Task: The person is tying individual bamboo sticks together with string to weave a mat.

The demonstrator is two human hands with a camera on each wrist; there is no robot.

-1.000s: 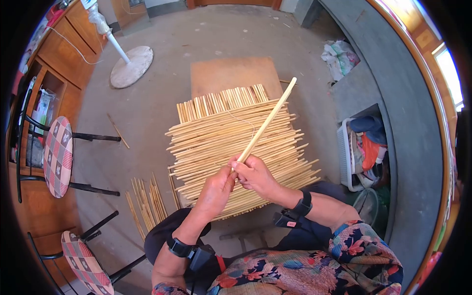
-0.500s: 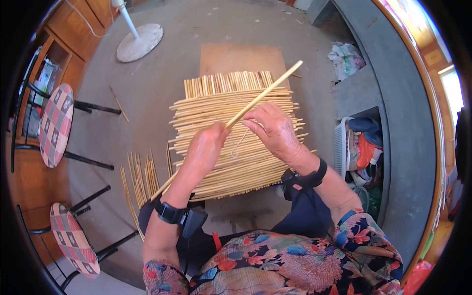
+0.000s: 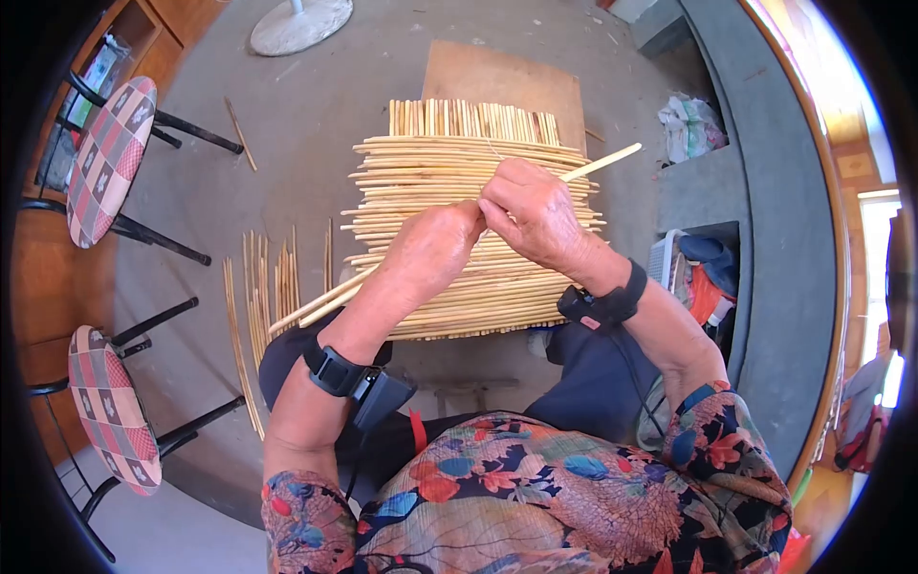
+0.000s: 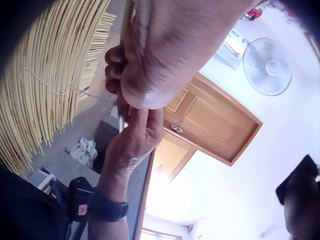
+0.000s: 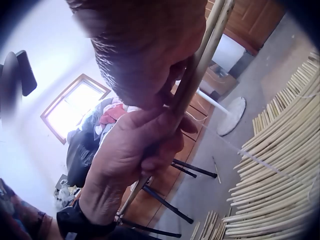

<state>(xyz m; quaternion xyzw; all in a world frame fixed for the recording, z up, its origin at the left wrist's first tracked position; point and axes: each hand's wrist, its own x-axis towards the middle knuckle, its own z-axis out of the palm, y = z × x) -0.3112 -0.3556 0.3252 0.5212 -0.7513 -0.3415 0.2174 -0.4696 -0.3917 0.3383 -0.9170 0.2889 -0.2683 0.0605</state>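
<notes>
Stick pile (image 3: 459,301) lay on board (image 3: 507,72). Loose sticks (image 3: 289,277) lay left, 2 chairs (image 3: 112,158) farther left. Basket (image 3: 660,260) stood right, bag (image 3: 690,132) behind it. Stand base (image 3: 304,27) sat behind, left.

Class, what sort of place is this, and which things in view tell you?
Probably a room in a home, doubling as a workspace: checked-seat chairs, an electric fan and a stack of pale sticks.
</notes>
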